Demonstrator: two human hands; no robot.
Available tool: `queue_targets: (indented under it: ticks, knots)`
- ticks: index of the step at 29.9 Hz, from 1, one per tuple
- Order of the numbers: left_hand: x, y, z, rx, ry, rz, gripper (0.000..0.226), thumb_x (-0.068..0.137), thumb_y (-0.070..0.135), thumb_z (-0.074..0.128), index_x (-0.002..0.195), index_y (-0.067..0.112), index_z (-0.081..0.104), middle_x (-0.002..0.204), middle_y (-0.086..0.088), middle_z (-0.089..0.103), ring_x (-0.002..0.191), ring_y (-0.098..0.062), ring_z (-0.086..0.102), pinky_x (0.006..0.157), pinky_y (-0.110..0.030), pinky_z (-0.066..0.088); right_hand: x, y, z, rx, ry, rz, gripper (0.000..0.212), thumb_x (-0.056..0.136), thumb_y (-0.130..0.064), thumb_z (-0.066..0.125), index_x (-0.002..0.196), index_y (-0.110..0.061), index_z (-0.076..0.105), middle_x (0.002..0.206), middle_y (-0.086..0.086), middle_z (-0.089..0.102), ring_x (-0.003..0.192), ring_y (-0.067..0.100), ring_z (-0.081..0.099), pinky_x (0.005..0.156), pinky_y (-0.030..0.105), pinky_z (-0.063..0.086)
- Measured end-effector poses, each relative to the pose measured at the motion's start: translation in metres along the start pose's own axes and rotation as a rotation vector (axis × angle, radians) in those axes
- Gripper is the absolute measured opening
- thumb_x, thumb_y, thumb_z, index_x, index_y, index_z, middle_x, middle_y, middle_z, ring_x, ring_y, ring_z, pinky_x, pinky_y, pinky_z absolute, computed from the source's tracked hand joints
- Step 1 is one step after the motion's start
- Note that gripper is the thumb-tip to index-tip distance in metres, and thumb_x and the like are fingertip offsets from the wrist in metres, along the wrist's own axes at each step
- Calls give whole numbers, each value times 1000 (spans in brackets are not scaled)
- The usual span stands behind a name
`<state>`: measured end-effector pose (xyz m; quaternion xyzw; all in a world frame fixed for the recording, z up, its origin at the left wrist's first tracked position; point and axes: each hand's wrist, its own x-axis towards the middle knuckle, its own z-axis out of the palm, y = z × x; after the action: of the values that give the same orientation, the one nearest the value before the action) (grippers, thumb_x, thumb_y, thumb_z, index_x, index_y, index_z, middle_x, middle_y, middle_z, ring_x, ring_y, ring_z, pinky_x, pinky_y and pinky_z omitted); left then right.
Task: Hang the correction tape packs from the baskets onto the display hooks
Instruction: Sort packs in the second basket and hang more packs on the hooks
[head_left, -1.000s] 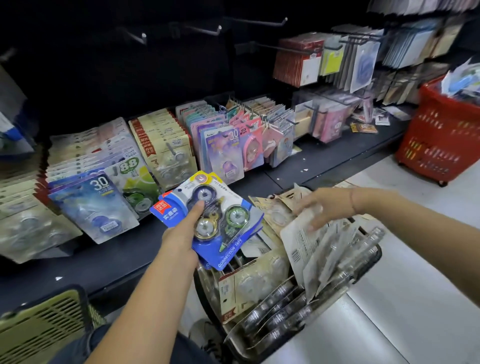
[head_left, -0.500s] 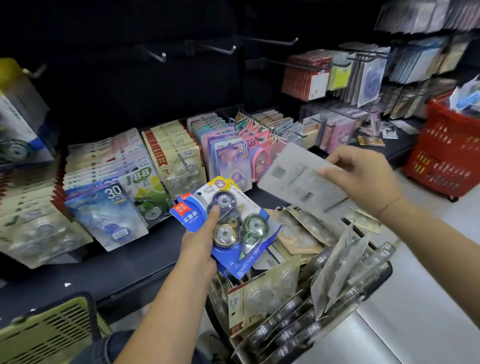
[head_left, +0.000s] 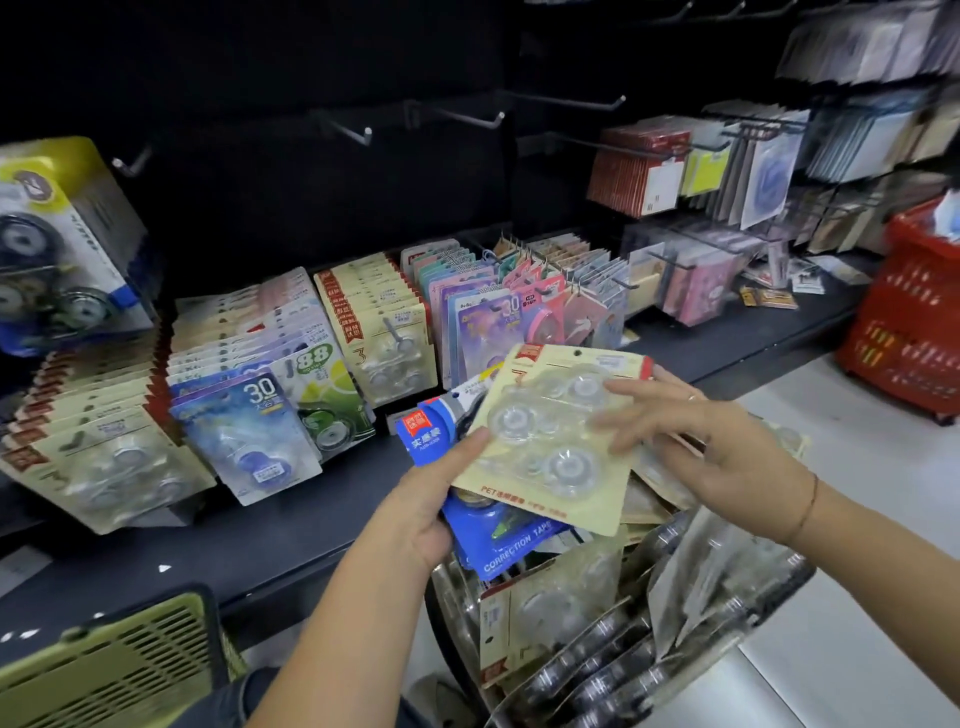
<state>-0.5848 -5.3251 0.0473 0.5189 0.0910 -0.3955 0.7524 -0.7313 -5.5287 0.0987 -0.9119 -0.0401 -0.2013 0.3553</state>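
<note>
You look at a beige pack (head_left: 550, 436) with red corners and clear blisters, lying over a blue pack (head_left: 431, 444) with a red label and white lettering. Your far basket (head_left: 904, 332) is red, the near basket (head_left: 130, 670) slatted olive green, the shelf (head_left: 311, 519) black.

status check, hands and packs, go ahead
Left grip clamped on blue pack, beige pack stacked on top. Right grip flat, fingers laid on beige pack. Neither pack hung yet; bare hook above, unobstructed.
</note>
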Motion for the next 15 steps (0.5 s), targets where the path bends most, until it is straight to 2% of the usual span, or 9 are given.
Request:
queue_targets:
  ticks: [2, 3, 4, 6, 7, 8, 11, 13, 15]
  knots:
    - [5, 3, -2, -24, 54, 65, 30, 63, 15, 82, 91, 9, 73, 88, -16, 78, 69, -28, 76, 74, -47, 61, -1, 12, -6, 7, 145, 66, 56, 77, 27, 49, 99, -21, 69, 126, -8, 63, 128, 2, 50, 110, 20, 34]
    - [7, 4, -4, -43, 82, 88, 26, 68, 14, 82, 91, 9, 72, 85, -14, 78, 67, -27, 75, 70, -45, 61, -3, 20, -12, -4, 124, 103, 53, 80, 20, 55, 106, -24, 67, 131, -11, 60, 127, 1, 49, 106, 16, 35]
    - [9, 5, -7, -67, 112, 101, 20, 73, 12, 81, 91, 9, 71, 84, -14, 78, 68, -27, 75, 68, -45, 61, -6, 31, -17, -13, 8, 156, 46, 84, 8, 64, 113, -28, 65, 132, -15, 58, 126, -3, 49, 105, 13, 35]
    - [12, 6, -13, -105, 166, 109, 14, 81, 11, 80, 91, 10, 70, 86, -13, 77, 73, -28, 73, 66, -45, 59, -17, 53, -24, -27, -407, 331, 42, 80, -24, 78, 115, -39, 62, 126, -28, 58, 120, -12, 49, 103, 10, 34]
    - [13, 6, -15, -110, 179, 112, 14, 82, 11, 80, 91, 10, 69, 85, -12, 76, 74, -28, 73, 64, -44, 58, -24, 64, -25, -40, -576, 393, 43, 75, -32, 81, 112, -43, 62, 122, -30, 60, 116, -14, 50, 100, 8, 34]
    - [14, 6, -16, -109, 183, 117, 14, 82, 11, 80, 91, 11, 69, 82, -11, 77, 71, -27, 73, 63, -43, 58, -30, 74, -25, -60, -675, 425, 42, 73, -34, 83, 109, -45, 63, 120, -28, 61, 113, -13, 52, 98, 7, 35]
    - [14, 4, -16, -111, 183, 116, 14, 82, 11, 80, 90, 12, 68, 73, -8, 77, 60, -23, 74, 58, -41, 59, -36, 88, -22, -247, -765, 436, 45, 69, -37, 86, 107, -45, 65, 121, -18, 60, 115, -1, 51, 100, 16, 38]
    - [14, 3, -15, -106, 188, 111, 15, 83, 12, 80, 91, 13, 68, 71, -7, 77, 59, -22, 74, 57, -40, 58, -34, 91, -20, -426, -816, 429, 46, 67, -40, 86, 110, -42, 68, 119, -16, 61, 114, 6, 52, 102, 23, 39]
    - [13, 2, -14, -103, 197, 103, 15, 83, 12, 80, 90, 13, 68, 70, -6, 77, 59, -22, 74, 57, -40, 57, -31, 94, -16, -514, -802, 442, 45, 68, -39, 85, 110, -34, 72, 113, -13, 67, 108, 11, 58, 96, 23, 42]
